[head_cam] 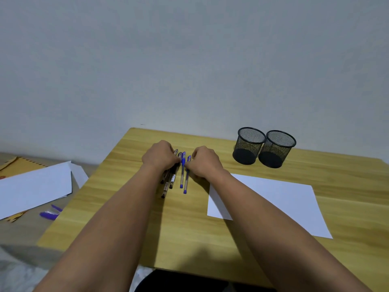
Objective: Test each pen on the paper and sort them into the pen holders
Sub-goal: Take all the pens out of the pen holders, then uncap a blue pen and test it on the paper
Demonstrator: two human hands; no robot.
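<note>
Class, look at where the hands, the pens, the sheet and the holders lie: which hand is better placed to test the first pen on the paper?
Probably the right hand: it touches the blue pens, and the paper lies on its side.

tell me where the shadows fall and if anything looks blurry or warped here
Head view: soft shadows fall left of the pens and under both forearms onto the table; wide-angle distortion bows the table's edges; the floor clutter at lower left is blurred; no glare on the paper.
</note>
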